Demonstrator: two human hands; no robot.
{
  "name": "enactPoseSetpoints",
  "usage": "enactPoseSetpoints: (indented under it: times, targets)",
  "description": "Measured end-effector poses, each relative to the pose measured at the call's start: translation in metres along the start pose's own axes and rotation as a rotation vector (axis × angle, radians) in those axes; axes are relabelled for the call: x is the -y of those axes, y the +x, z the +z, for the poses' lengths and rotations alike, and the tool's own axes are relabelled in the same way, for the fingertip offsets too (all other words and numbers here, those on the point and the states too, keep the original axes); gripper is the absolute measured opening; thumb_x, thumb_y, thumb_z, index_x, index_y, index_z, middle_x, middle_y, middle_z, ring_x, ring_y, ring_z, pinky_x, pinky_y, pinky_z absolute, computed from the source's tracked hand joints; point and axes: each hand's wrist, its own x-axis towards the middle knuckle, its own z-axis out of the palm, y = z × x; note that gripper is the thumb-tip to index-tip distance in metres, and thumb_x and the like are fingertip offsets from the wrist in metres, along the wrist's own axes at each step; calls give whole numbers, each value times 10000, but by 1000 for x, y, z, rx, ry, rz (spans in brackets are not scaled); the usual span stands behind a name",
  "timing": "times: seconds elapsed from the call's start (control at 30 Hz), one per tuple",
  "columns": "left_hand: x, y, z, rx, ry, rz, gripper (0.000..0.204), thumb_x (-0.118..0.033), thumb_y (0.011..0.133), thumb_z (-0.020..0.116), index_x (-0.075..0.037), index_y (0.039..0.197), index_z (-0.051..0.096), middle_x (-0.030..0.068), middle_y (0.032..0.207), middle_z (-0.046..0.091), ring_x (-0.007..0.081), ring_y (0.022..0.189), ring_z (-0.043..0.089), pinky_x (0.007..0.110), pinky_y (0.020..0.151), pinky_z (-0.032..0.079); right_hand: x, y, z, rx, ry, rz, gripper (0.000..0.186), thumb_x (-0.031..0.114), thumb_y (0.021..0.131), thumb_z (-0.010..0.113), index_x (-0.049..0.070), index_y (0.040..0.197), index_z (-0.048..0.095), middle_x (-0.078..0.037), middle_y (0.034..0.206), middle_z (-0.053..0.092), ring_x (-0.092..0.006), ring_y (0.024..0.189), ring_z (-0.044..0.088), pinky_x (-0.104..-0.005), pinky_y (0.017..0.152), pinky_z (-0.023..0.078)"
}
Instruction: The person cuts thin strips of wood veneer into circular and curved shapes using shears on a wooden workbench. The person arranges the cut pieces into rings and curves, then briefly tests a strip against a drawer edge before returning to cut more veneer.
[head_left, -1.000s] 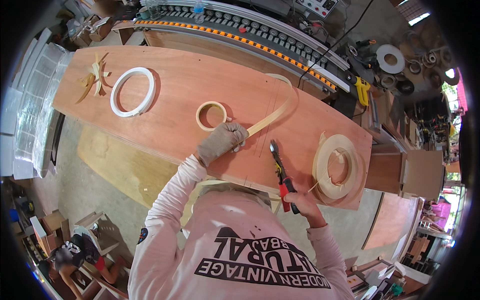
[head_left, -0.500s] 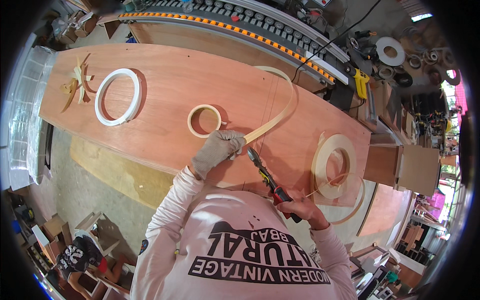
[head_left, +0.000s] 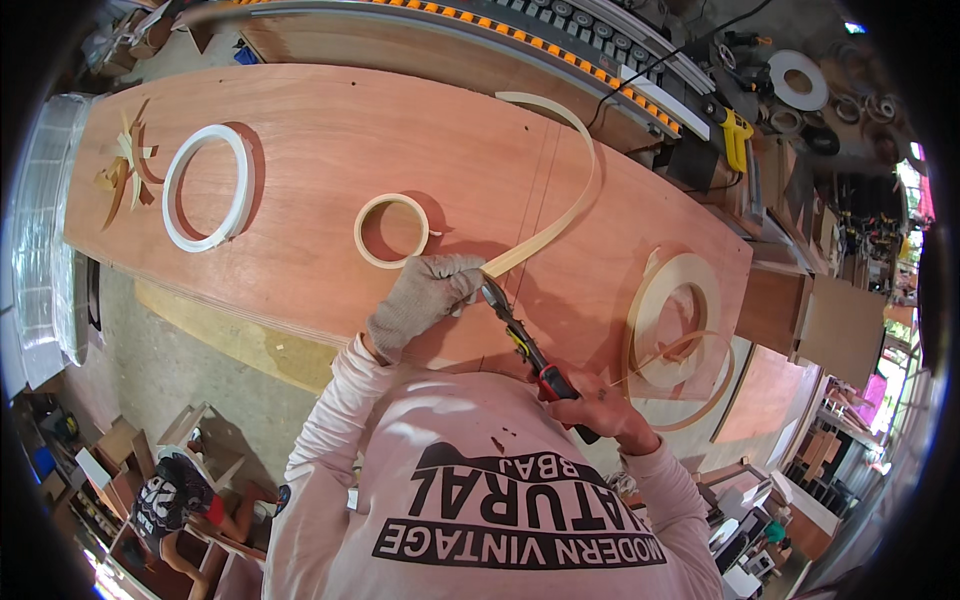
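Note:
My left hand (head_left: 425, 300), in a grey knit glove, pinches the end of a pale edge-banding strip (head_left: 578, 200). From my fingers the strip curves away to the far side of a reddish plywood board (head_left: 310, 130). My bare right hand (head_left: 602, 412) is wrapped round the red and black handles of cutting snips (head_left: 526, 348). Their jaws meet the strip right beside my gloved fingertips; whether the blades are parted is too small to tell. A small cream roll of banding (head_left: 363, 230) stands just beyond my left hand.
A white ring-shaped roll (head_left: 174, 205) and strip offcuts (head_left: 127, 172) lie on the left of the board. At the right lies a larger cream roll (head_left: 645, 300) with a loose loop. Beyond the board runs a roller conveyor (head_left: 560, 58); a yellow heat gun (head_left: 737, 140) sits nearby. Another person (head_left: 165, 505) works at lower left.
The snips have moved up and left, bringing their jaws from just short of the strip to its end by my left fingers. The whole view has shifted slightly.

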Motion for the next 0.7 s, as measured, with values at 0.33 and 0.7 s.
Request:
enactPoseSetpoints:
  times: [0.33,0.7]
  targets:
    - [-1,1,0,-10,60,-42,239,-217,1044,642,-10,1045,763,-21,775,635,46,630,506,208,563,419,10,0,2,10,62,-15,606,176,763,654,20,1337,543,-58,1036,563,-182,963,542,-320,883,442]
    - [2,-1,-1,4,34,-25,230,-215,1041,651,-9,1054,752,-24,777,628,47,646,508,205,570,411,4,7,4,14,-9,-85,604,192,758,640,0,1322,541,-75,1029,568,-203,963,558,-327,881,441]
